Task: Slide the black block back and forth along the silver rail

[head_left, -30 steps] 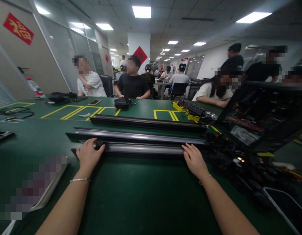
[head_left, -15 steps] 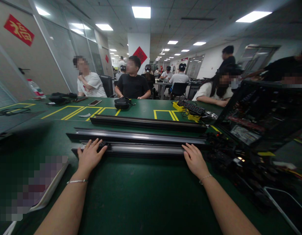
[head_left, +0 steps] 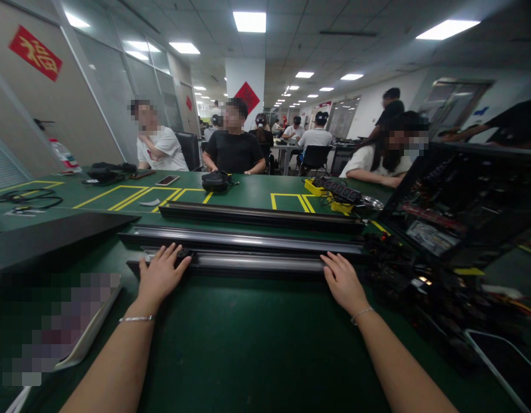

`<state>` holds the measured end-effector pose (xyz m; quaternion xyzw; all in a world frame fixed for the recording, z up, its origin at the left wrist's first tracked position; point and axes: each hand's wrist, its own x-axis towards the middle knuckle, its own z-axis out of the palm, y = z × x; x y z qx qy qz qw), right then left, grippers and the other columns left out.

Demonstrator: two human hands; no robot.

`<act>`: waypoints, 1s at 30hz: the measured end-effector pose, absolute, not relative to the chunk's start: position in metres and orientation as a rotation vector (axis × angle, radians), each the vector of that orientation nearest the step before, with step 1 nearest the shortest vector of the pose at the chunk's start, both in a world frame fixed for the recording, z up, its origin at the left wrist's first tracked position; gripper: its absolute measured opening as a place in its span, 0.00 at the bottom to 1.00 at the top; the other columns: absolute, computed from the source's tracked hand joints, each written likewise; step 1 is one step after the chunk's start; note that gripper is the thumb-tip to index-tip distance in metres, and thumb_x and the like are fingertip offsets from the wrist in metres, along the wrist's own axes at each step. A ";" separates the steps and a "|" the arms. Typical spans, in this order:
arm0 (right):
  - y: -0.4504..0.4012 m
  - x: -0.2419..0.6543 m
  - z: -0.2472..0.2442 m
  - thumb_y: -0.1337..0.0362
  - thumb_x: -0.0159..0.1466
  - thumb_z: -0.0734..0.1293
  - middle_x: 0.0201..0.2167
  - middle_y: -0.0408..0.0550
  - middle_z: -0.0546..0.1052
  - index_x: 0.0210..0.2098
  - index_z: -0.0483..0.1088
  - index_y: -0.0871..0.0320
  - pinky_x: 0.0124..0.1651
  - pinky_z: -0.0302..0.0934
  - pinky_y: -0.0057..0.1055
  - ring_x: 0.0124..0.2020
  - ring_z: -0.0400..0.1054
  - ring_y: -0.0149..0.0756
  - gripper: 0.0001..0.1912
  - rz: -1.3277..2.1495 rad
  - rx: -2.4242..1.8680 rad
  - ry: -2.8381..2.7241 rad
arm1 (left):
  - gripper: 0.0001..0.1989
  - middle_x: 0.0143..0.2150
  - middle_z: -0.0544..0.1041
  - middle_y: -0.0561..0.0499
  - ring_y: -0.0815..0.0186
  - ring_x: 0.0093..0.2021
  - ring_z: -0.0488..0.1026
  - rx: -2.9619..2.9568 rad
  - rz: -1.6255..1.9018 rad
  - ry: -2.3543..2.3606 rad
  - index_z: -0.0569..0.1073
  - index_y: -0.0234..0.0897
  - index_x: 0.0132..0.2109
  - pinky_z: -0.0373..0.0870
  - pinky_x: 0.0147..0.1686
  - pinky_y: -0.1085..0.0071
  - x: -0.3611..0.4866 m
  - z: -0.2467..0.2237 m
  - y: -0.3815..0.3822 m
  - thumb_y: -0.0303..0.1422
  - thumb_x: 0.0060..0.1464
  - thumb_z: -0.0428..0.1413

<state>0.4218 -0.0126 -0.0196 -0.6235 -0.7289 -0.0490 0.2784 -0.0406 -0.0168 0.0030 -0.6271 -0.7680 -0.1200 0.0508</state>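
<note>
My left hand [head_left: 163, 269] lies over the left end of the nearest long dark metal rail [head_left: 257, 263], fingers spread. A small black piece [head_left: 186, 253] shows at its thumb and index finger; I cannot tell whether it is fixed to the rail. At the rail's right part, my right hand [head_left: 343, 278] rests with fingers stretched out, fingertips touching it. Just behind lies a second shiny rail [head_left: 248, 237], roughly parallel. Farther back is a third dark rail [head_left: 257, 215]. Neither hand wraps round anything.
The green table [head_left: 257, 344] bears yellow tape outlines. A propped device [head_left: 67, 321] stands at left, before a dark flat panel [head_left: 54, 238]. Dark parts and cables [head_left: 403, 275], an open computer case [head_left: 455, 201] and a phone [head_left: 502, 361] crowd the right. People sit across the table.
The dark panel at left has shifted and now lies at a different angle, uncovering cables behind it. A standing person at back right has moved slightly left. My hands stay on the rail.
</note>
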 end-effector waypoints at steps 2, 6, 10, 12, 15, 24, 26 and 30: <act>-0.013 0.422 -0.019 0.58 0.64 0.51 0.55 0.51 0.68 0.52 0.68 0.58 0.61 0.50 0.46 0.60 0.53 0.44 0.24 -0.130 -1.675 -1.960 | 0.30 0.65 0.56 0.47 0.51 0.65 0.48 -1.900 -0.371 -2.343 0.58 0.40 0.62 0.40 0.57 0.36 -0.039 0.004 -0.017 0.49 0.56 0.38; -0.013 0.422 -0.019 0.58 0.64 0.51 0.55 0.51 0.67 0.52 0.68 0.58 0.61 0.50 0.47 0.60 0.52 0.43 0.24 -0.128 -1.665 -1.965 | 0.30 0.65 0.56 0.47 0.50 0.65 0.49 -1.917 -0.355 -2.330 0.59 0.41 0.62 0.41 0.57 0.36 -0.037 0.005 -0.018 0.48 0.56 0.38; -0.013 0.421 -0.018 0.58 0.64 0.51 0.55 0.51 0.67 0.52 0.68 0.58 0.61 0.50 0.46 0.60 0.53 0.44 0.23 -0.127 -1.663 -1.961 | 0.30 0.65 0.55 0.47 0.52 0.65 0.48 -1.936 -0.355 -2.305 0.58 0.42 0.62 0.40 0.57 0.36 -0.035 0.004 -0.018 0.48 0.57 0.37; -0.013 0.421 -0.019 0.58 0.64 0.51 0.55 0.51 0.67 0.52 0.68 0.58 0.61 0.50 0.47 0.60 0.53 0.44 0.23 -0.125 -1.658 -1.961 | 0.30 0.65 0.55 0.46 0.52 0.65 0.49 -1.943 -0.357 -2.292 0.58 0.41 0.62 0.40 0.57 0.37 -0.033 0.003 -0.018 0.49 0.57 0.38; -0.013 0.422 -0.019 0.58 0.64 0.51 0.55 0.50 0.67 0.53 0.67 0.56 0.61 0.50 0.48 0.60 0.52 0.44 0.23 -0.119 -1.655 -1.951 | 0.29 0.65 0.56 0.46 0.53 0.65 0.49 -1.968 -0.342 -2.264 0.58 0.42 0.62 0.41 0.58 0.38 -0.027 0.002 -0.018 0.48 0.57 0.38; -0.013 0.422 -0.018 0.58 0.64 0.52 0.55 0.52 0.68 0.52 0.68 0.59 0.61 0.50 0.46 0.60 0.53 0.44 0.23 -0.127 -1.660 -1.968 | 0.28 0.65 0.56 0.47 0.55 0.65 0.50 -2.021 -0.317 -2.160 0.58 0.42 0.62 0.42 0.59 0.43 -0.010 0.000 -0.019 0.47 0.58 0.38; -0.013 0.422 -0.019 0.58 0.64 0.52 0.55 0.52 0.68 0.52 0.68 0.59 0.61 0.50 0.46 0.60 0.52 0.43 0.23 -0.127 -1.657 -1.960 | 0.28 0.65 0.56 0.47 0.55 0.65 0.49 -2.020 -0.315 -2.164 0.58 0.42 0.62 0.42 0.59 0.43 -0.011 0.000 -0.019 0.46 0.58 0.38; -0.013 0.422 -0.019 0.58 0.64 0.52 0.55 0.51 0.68 0.52 0.68 0.57 0.61 0.50 0.48 0.60 0.53 0.44 0.23 -0.125 -1.647 -1.951 | 0.28 0.65 0.56 0.48 0.55 0.65 0.50 -2.012 -0.314 -2.165 0.58 0.41 0.62 0.43 0.59 0.44 -0.011 -0.001 -0.019 0.46 0.58 0.37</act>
